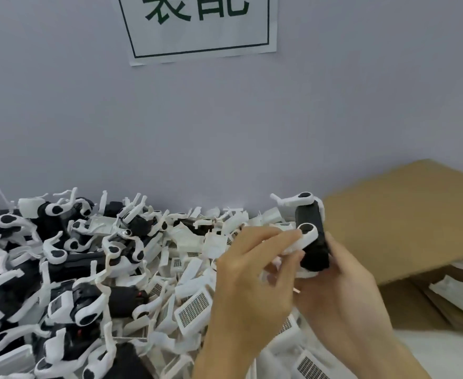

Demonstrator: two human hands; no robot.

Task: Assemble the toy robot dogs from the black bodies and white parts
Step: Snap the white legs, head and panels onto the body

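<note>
Big pile of finished dogs (60,263) already, right hand (342,291) gripping a black body (311,236), left hand (252,280) pinching its white leg (304,237), loads of loose white parts (194,310) left.

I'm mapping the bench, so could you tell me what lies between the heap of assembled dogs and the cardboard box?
Head view: loose white parts, and both hands holding a black body.

Just one view here, a wide-angle cam on the person's head, looking forward and a bit down. It sits close: both hands (301,274) fill the lower middle and right of the frame, with forearms running off the bottom edge. The pile of parts (93,269) takes the lower left, a cardboard box (405,214) the right edge. The top half is plain wall (224,119) facing the lens, with a paper sign (197,26) cut off at the top centre.
</note>
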